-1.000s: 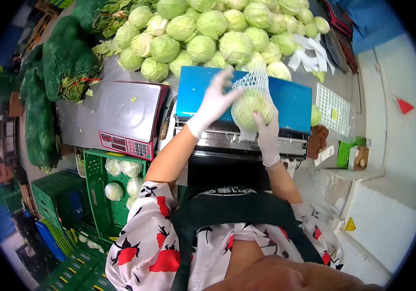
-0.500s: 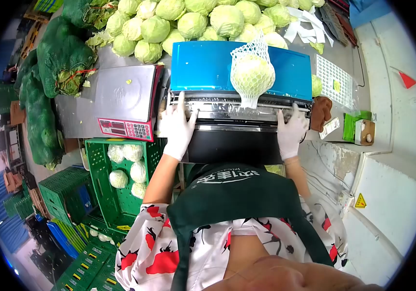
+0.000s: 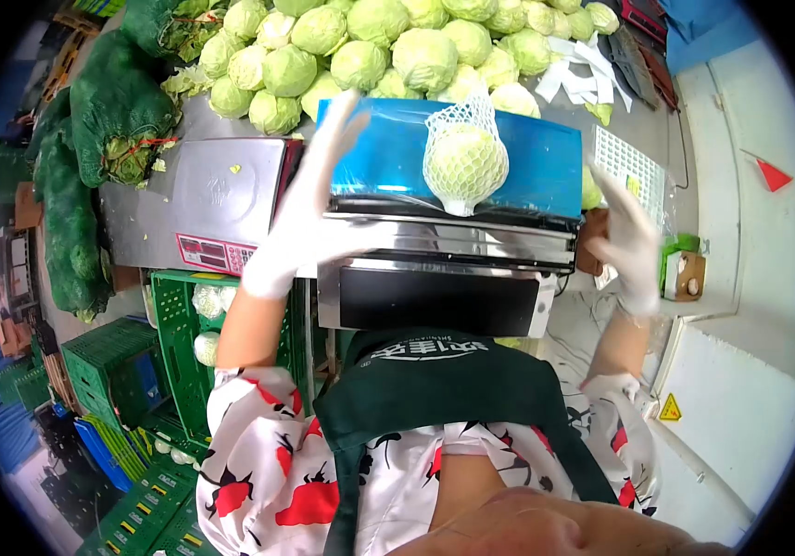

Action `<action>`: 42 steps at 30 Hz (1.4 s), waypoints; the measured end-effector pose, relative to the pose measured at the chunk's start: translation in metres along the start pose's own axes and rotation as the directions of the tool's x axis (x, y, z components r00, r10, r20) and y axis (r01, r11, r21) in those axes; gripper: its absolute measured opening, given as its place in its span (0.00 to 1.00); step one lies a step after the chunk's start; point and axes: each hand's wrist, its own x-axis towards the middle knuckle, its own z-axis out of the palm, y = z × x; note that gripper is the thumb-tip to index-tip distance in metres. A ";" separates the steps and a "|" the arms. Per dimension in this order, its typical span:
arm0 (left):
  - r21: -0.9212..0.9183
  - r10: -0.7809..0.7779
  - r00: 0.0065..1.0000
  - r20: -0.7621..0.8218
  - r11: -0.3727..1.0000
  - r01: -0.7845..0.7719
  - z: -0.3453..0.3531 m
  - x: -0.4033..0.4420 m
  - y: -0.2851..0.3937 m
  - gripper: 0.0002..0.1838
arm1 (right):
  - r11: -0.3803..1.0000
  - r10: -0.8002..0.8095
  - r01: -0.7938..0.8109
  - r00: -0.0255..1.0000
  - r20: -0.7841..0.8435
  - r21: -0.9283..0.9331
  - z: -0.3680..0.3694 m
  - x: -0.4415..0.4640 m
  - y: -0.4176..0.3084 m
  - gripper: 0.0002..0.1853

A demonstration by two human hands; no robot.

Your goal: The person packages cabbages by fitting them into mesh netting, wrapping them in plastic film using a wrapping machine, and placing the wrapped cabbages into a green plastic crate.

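Observation:
A cabbage in a white foam net [image 3: 465, 165] rests on the blue top [image 3: 546, 157] of a wrapping machine, towards its front edge. My left hand [image 3: 309, 208], in a white glove, is raised at the machine's left end with fingers and thumb spread. At the right end my right hand [image 3: 631, 243], gloved too, is up with its fingers apart. Neither hand shows anything in its grasp. Clear film seems to lie shiny over the blue top; its edges are hard to make out. Below it run a metal bar [image 3: 453, 239] and a black front plate [image 3: 435, 302].
Loose cabbages [image 3: 425, 60] are heaped behind the machine. A scale [image 3: 226, 190] stands at the left, beside green net sacks [image 3: 119, 102]. Wrapped cabbages lie in a green crate [image 3: 175, 371] below. White foam nets [image 3: 585, 74] and a white grid tray [image 3: 634, 167] are at the right.
Both hands have lifted off the machine's front edge and moved outward and up, fingers opening wider. The netted cabbage stays on the blue top. The view has shifted slightly.

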 end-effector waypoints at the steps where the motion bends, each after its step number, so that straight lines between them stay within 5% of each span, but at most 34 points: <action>1: 0.193 0.059 0.996 0.072 0.979 -0.072 0.011 0.018 -0.030 0.70 | 0.975 -0.103 0.123 0.988 0.116 -0.183 0.008 0.028 0.024 0.45; 4: 0.540 0.074 0.950 0.303 0.808 -0.235 0.055 0.052 -0.115 0.73 | 0.659 -0.237 0.427 0.899 0.367 -0.619 0.059 0.076 0.116 0.67; 6: 0.139 -0.087 0.945 0.315 0.989 0.045 0.078 0.065 -0.128 0.73 | 0.980 -0.045 0.110 0.936 0.350 -0.168 0.082 0.089 0.122 0.69; 10: -0.062 -0.295 0.906 0.304 0.943 0.328 0.070 0.061 -0.109 0.69 | 0.998 0.067 -0.064 0.956 0.284 -0.020 0.095 0.075 0.139 0.62; 11: -0.147 -0.263 0.929 0.258 0.940 0.307 0.074 0.049 -0.114 0.62 | 0.985 0.070 -0.107 0.963 0.259 0.134 0.100 0.063 0.139 0.51; 12: -0.311 -0.364 0.893 0.263 0.845 0.436 0.079 0.034 -0.113 0.55 | 0.928 0.217 -0.295 0.925 0.312 0.228 0.100 0.045 0.118 0.43; 13: -0.287 -0.385 0.875 0.292 0.838 0.465 0.081 0.017 -0.110 0.52 | 0.827 0.360 -0.472 0.862 0.357 0.306 0.100 0.027 0.098 0.36; 14: -0.263 -0.409 0.855 0.320 0.828 0.495 0.083 -0.003 -0.105 0.49 | 0.832 0.341 -0.457 0.868 0.359 0.314 0.102 0.009 0.077 0.34; 16: -0.350 -0.463 0.756 0.462 0.689 0.635 0.089 -0.054 -0.065 0.47 | 0.630 0.638 -0.776 0.515 0.573 -0.003 0.086 -0.031 0.041 0.33; 18: -0.238 -0.469 0.674 0.571 0.692 0.682 0.094 -0.098 -0.041 0.43 | 0.714 0.549 -0.696 0.628 0.552 0.081 0.097 -0.098 0.055 0.35; 20: -0.182 -0.453 0.623 0.638 0.697 0.693 0.104 -0.131 -0.045 0.42 | 0.638 0.614 -0.770 0.510 0.603 0.001 0.106 -0.128 0.062 0.37; 24: -0.296 -0.629 0.276 0.727 0.075 0.952 0.112 -0.144 -0.071 0.41 | 0.148 0.613 -0.936 0.340 0.713 0.319 0.144 -0.132 0.102 0.34; 25: -0.230 -0.643 0.180 0.745 0.007 0.973 0.107 -0.145 -0.066 0.41 | 0.151 0.601 -0.951 0.306 0.738 0.272 0.143 -0.138 0.117 0.33; 28: -0.453 -0.595 0.452 0.664 0.161 0.877 0.103 -0.184 -0.069 0.40 | 0.141 0.586 -0.965 0.260 0.768 0.220 0.133 -0.145 0.109 0.31; 29: -0.545 -0.549 0.536 0.641 0.167 0.822 0.099 -0.196 -0.069 0.38 | 0.158 0.490 -0.912 0.405 0.772 0.378 0.133 -0.155 0.101 0.26; 31: -0.223 -0.626 0.673 0.395 0.645 0.731 0.100 -0.221 -0.065 0.32 | 0.676 0.593 -0.723 0.647 0.480 0.140 0.129 -0.189 0.115 0.22; 32: 0.024 -0.580 0.768 0.272 0.802 0.597 0.098 -0.231 -0.061 0.30 | 0.829 0.543 -0.556 0.772 0.330 -0.064 0.128 -0.207 0.126 0.20; 33: 0.323 -0.300 0.941 0.156 0.916 0.239 0.097 -0.237 -0.067 0.23 | 0.865 0.489 -0.449 0.856 0.171 -0.224 0.128 -0.218 0.127 0.13; 34: 0.512 -0.194 0.970 0.145 0.854 0.094 0.092 -0.243 -0.074 0.18 | 0.835 0.550 -0.544 0.825 0.131 -0.082 0.126 -0.224 0.128 0.13; 36: 0.414 -0.488 0.864 0.128 0.818 0.401 0.084 -0.239 -0.058 0.20 | 0.712 0.669 -0.671 0.738 0.091 0.209 0.123 -0.218 0.108 0.12; 38: 0.190 -0.496 0.867 0.038 0.856 0.481 0.079 -0.235 -0.046 0.19 | 0.712 0.679 -0.644 0.733 -0.039 0.281 0.112 -0.206 0.098 0.13; 39: 0.021 -0.643 0.765 0.036 0.766 0.643 0.075 -0.227 -0.030 0.17 | 0.603 0.766 -0.717 0.642 -0.006 0.350 0.109 -0.201 0.088 0.13; 42: -0.066 -0.602 0.796 0.062 0.793 0.605 0.103 -0.271 -0.084 0.14 | 0.230 0.925 -0.905 0.318 0.210 0.358 0.118 -0.231 0.123 0.15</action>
